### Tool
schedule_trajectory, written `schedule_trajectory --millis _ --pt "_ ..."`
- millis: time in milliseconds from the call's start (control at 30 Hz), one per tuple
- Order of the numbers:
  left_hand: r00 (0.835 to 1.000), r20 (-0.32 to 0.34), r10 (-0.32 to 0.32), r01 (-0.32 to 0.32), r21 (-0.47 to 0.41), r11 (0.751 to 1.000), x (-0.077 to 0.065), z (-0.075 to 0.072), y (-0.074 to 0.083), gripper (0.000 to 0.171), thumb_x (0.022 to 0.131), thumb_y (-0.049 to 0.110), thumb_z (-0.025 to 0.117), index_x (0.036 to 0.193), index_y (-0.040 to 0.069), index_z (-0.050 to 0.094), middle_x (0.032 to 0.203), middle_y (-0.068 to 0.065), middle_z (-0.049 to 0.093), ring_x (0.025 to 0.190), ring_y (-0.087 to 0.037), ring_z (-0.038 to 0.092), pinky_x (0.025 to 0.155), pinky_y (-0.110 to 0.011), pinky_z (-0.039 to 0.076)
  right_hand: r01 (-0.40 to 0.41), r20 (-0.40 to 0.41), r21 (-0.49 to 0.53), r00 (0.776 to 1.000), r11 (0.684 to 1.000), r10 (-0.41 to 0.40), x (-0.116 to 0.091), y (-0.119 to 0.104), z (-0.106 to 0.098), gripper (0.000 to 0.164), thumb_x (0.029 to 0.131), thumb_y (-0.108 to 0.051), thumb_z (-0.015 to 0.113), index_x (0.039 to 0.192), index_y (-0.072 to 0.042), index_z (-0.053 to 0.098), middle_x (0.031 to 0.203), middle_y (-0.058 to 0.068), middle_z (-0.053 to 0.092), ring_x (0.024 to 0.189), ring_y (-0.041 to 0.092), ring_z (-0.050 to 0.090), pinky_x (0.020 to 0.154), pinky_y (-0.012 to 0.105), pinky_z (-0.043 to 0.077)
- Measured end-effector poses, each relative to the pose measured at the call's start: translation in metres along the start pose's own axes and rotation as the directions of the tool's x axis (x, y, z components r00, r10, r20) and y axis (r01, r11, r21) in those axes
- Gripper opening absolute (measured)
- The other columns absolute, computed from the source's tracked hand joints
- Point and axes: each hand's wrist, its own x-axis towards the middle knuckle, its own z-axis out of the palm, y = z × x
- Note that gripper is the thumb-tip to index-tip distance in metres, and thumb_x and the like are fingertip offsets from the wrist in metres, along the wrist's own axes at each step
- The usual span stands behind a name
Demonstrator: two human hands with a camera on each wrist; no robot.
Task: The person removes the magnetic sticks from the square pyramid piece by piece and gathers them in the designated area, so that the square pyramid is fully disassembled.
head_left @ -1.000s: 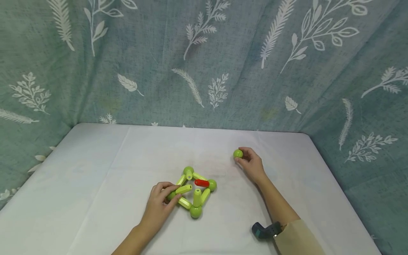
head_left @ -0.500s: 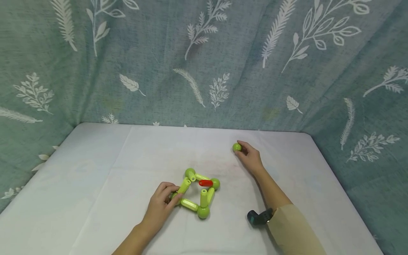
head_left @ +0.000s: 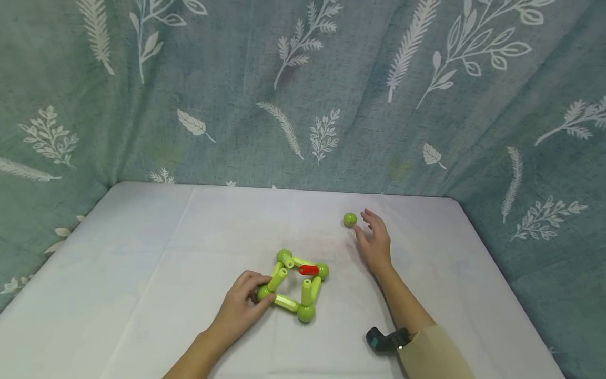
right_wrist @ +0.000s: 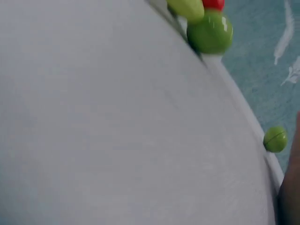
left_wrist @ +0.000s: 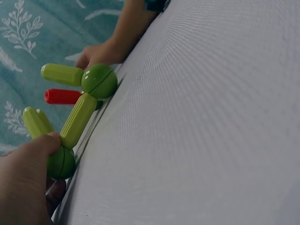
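A square frame of lime-green rods [head_left: 286, 302] and green balls [head_left: 306, 312] lies on the table, a ball at each corner. Green rods stick up from its corners, and a red rod [head_left: 309, 270] leans inward from the right one. My left hand [head_left: 240, 305] grips the left corner ball [left_wrist: 61, 163] between thumb and fingers. A loose green ball [head_left: 350, 219] sits farther back to the right. Beside it, my right hand [head_left: 375, 242] has its fingers spread and slightly bent, apart from the ball and holding nothing. In the right wrist view only a sliver of that hand shows.
A white cloth covers the table [head_left: 189, 316]. Behind it and along both sides hangs a green leaf-patterned curtain [head_left: 227, 105]. A dark device [head_left: 388, 340] is strapped at the right wrist, by the beige sleeve [head_left: 435, 352].
My right hand has moved the loose ball slightly back, then let go of it and drawn off to the right. The frame has turned and shifted a little right under my left hand.
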Motion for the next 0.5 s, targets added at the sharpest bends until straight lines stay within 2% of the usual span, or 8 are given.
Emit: schedule_trajectory --millis 33,100,167,233,300,367,433,500 --pt "1.0 0.007 0.0 0.0 0.008 1.0 0.001 0.0 0.0 0.038 0.072 0.003 0.079 0.107 0.007 0.066 0.1 0.003 0.054 0.072 -0.003 0.047 0.059 -0.017 0.043 0.095 -0.028 -0.004 0.995 0.995 -0.095 -0.007 -0.004 -0.001 0.038 0.085 -0.006 0.067 0.122 0.002 0.057 0.126 0.015 0.056 0.11 0.028 0.057 0.089 0.039 0.049" --pt "1.0 0.024 0.0 -0.001 0.027 1.0 0.002 0.0 0.001 0.036 0.074 0.007 0.079 0.108 0.007 0.067 0.099 0.004 0.053 0.073 -0.003 0.046 0.061 -0.017 0.043 0.265 -0.017 0.021 0.964 0.964 -0.265 -0.02 -0.015 -0.002 0.035 0.082 -0.002 0.069 0.115 0.004 0.06 0.114 0.016 0.061 0.095 0.026 0.061 0.081 0.035 0.052" --pt "0.999 0.039 0.006 -0.007 0.036 0.999 0.002 0.0 0.002 0.035 0.075 0.009 0.079 0.108 0.006 0.067 0.099 0.004 0.053 0.074 -0.004 0.046 0.062 -0.017 0.043 0.382 0.058 0.082 0.92 0.921 -0.387 -0.03 -0.026 -0.001 0.035 0.08 -0.004 0.071 0.113 0.003 0.061 0.106 0.015 0.064 0.082 0.022 0.06 0.074 0.029 0.052" --pt "0.999 0.046 0.019 -0.021 0.041 0.999 0.003 -0.001 0.003 0.036 0.075 0.01 0.079 0.108 0.005 0.067 0.1 0.003 0.053 0.074 -0.004 0.046 0.062 -0.017 0.043 0.462 0.141 0.15 0.865 0.874 -0.482 -0.037 -0.039 0.001 0.036 0.079 -0.007 0.074 0.112 0.003 0.063 0.102 0.014 0.065 0.079 0.019 0.059 0.07 0.024 0.051" --pt "0.998 0.051 0.034 -0.036 0.043 0.998 0.003 -0.001 0.003 0.037 0.074 0.011 0.08 0.108 0.004 0.067 0.099 0.003 0.053 0.074 -0.005 0.046 0.062 -0.017 0.043 0.513 0.217 0.177 0.812 0.84 -0.542 -0.041 -0.051 0.003 0.039 0.078 -0.01 0.076 0.112 0.002 0.063 0.102 0.011 0.065 0.083 0.017 0.059 0.073 0.022 0.051" --pt "0.998 0.053 0.047 -0.049 0.047 0.998 0.003 -0.001 0.003 0.038 0.073 0.012 0.08 0.108 0.004 0.067 0.099 0.003 0.052 0.074 -0.005 0.046 0.062 -0.017 0.043 0.547 0.268 0.161 0.777 0.822 -0.57 -0.044 -0.061 0.004 0.039 0.077 -0.01 0.077 0.112 -0.001 0.064 0.104 0.008 0.065 0.089 0.017 0.061 0.077 0.021 0.051" --pt "0.997 0.059 0.053 -0.056 0.053 0.997 0.001 -0.001 0.003 0.04 0.073 0.013 0.081 0.109 0.004 0.066 0.098 0.004 0.052 0.075 -0.004 0.045 0.062 -0.016 0.042 0.56 0.314 0.119 0.762 0.82 -0.566 -0.046 -0.069 0.004 0.04 0.075 -0.008 0.076 0.114 -0.004 0.065 0.105 0.004 0.064 0.094 0.015 0.061 0.08 0.022 0.051" --pt "0.996 0.065 0.066 -0.069 0.053 0.996 -0.001 0.0 0.004 0.042 0.072 0.014 0.081 0.11 0.004 0.066 0.098 0.005 0.052 0.074 -0.003 0.045 0.062 -0.016 0.042 0.551 0.357 0.079 0.763 0.831 -0.54 -0.048 -0.075 0.004 0.041 0.074 -0.004 0.076 0.114 -0.006 0.065 0.104 0.002 0.064 0.095 0.014 0.061 0.081 0.022 0.051"
